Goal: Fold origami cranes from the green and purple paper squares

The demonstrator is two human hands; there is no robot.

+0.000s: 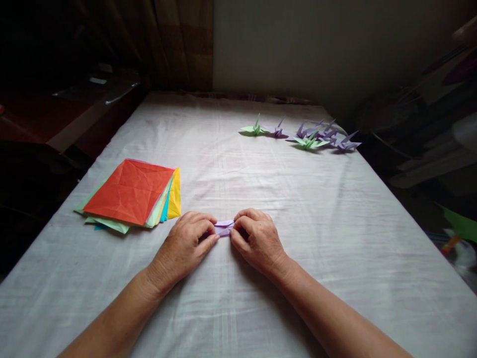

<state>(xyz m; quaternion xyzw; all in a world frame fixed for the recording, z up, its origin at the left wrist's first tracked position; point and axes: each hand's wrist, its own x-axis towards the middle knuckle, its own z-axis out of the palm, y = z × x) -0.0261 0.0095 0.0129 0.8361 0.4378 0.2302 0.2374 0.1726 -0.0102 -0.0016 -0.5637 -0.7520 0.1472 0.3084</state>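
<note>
A small folded piece of purple paper (224, 227) lies on the white cloth near the front middle. My left hand (184, 243) has its fingers curled over the paper's left end. Over the right end, my right hand (257, 239) is closed in the same way. Both hands press the paper against the cloth, and most of it is hidden under the fingers. A stack of coloured paper squares (130, 195), with a creased red sheet on top, lies just left of my left hand.
Several finished paper cranes, purple (328, 135) and green (255, 129), stand in a row at the far right of the cloth-covered table (298, 209). Dark furniture (74, 99) borders the left edge, and dim clutter (428, 139) the right edge. A wall rises behind.
</note>
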